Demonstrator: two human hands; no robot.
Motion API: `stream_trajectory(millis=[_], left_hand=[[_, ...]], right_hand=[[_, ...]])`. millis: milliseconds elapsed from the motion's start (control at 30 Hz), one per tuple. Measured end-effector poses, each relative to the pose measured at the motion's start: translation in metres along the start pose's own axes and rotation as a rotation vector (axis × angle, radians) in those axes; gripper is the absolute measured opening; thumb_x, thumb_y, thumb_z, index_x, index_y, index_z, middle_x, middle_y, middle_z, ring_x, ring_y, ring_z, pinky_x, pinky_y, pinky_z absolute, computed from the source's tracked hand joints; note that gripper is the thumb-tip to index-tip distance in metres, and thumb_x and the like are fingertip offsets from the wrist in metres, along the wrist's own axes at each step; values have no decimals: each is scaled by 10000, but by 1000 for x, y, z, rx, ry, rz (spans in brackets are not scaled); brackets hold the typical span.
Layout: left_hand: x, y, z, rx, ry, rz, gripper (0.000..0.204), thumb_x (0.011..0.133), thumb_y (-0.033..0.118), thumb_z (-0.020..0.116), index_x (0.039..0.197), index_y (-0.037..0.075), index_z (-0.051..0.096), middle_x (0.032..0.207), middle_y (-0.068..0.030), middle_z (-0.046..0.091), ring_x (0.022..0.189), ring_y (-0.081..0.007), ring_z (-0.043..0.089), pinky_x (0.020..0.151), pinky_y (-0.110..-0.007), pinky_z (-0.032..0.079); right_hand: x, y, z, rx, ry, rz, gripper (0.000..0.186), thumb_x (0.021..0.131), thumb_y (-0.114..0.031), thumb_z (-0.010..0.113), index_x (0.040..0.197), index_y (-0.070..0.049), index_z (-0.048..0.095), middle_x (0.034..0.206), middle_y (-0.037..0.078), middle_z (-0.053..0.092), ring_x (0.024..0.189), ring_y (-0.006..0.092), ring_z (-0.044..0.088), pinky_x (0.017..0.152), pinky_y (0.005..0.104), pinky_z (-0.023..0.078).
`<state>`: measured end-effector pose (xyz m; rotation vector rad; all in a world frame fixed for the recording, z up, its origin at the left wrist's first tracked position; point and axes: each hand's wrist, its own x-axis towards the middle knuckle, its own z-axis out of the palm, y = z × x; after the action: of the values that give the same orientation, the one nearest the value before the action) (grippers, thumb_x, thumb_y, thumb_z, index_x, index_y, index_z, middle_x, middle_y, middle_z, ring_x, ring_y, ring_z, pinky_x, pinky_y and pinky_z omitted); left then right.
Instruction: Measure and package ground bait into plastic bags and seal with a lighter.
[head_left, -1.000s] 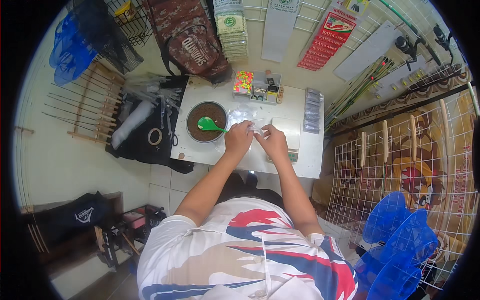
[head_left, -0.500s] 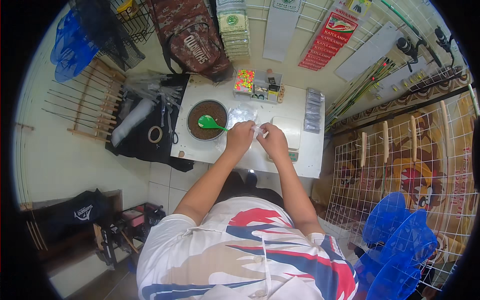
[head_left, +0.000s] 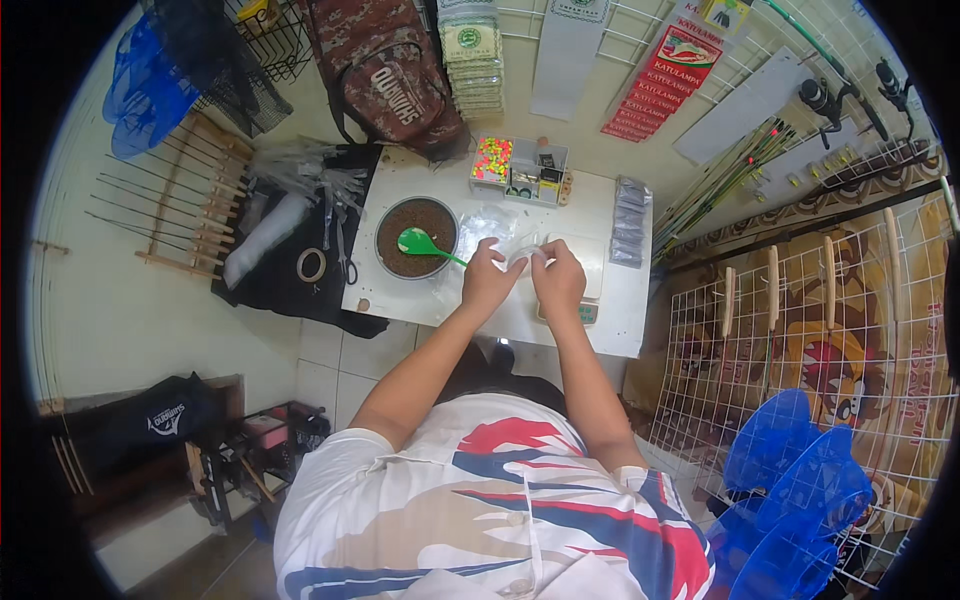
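Observation:
My left hand (head_left: pixel 489 276) and my right hand (head_left: pixel 557 276) are closed on a small clear plastic bag (head_left: pixel 525 255) above the white table (head_left: pixel 612 308), with thumbs and fingertips pinching it. Just left of them, a metal bowl of brown granular material (head_left: pixel 416 263) holds a green spoon (head_left: pixel 424 242), whose handle reaches toward my left hand. Under my right hand is a pale digital scale (head_left: pixel 582 250), partly hidden. Loose clear plastic bags (head_left: pixel 480 226) lie between the bowl and my hands.
At the back stand a compartment box with coloured pellets (head_left: pixel 492 160) and a camouflage backpack (head_left: pixel 390 85). Grey packets (head_left: pixel 627 225) line the right edge. Scissors (head_left: pixel 349 268) and a tape roll (head_left: pixel 311 265) lie on black cloth at left. A wire rack (head_left: pixel 690 380) stands at right.
My left hand has shifted right, with its fingers more spread around the bag. My right hand has moved slightly right and turned, the bag still between both.

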<state>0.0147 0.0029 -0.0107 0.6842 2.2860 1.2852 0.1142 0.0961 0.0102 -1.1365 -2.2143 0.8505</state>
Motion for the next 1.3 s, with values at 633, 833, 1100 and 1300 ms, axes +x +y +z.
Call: stream_trajectory(millis=[633, 833, 1100, 1300], left_hand=[[5, 4, -45, 212, -293, 679, 992, 512, 336, 906, 1371, 81, 481, 1395, -116, 493, 1334, -306, 404, 1119, -448, 305], [7, -5, -44, 261, -349, 646, 751, 567, 313, 883, 1225, 82, 605, 1213, -111, 602, 1181, -310, 518, 1029, -424, 394], [-4, -1, -39, -59, -399, 339, 814, 602, 350, 890, 1285, 54, 560, 1137, -110, 615, 1092, -225, 561, 902, -357, 466], [10, -32, -29, -576, -555, -137, 333, 1025, 302, 462, 1197, 58, 608, 902, -26, 651, 771, -92, 579, 679, -237, 445]], right_hand=[[22, 30, -11, 422, -490, 8, 246, 710, -34, 754, 950, -32, 704, 812, 43, 676, 716, 117, 611, 675, 256, 500], [22, 29, -13, 686, -567, 127, 171, 754, -20, 726, 916, 7, 676, 842, 52, 683, 737, 108, 618, 690, 253, 502], [24, 33, -21, 825, -510, 230, 165, 788, -9, 698, 946, -10, 653, 854, 34, 675, 744, 86, 601, 662, 226, 465], [27, 30, -24, 857, -523, 220, 173, 789, 1, 691, 957, -2, 648, 886, 38, 671, 782, 100, 610, 702, 246, 480]])
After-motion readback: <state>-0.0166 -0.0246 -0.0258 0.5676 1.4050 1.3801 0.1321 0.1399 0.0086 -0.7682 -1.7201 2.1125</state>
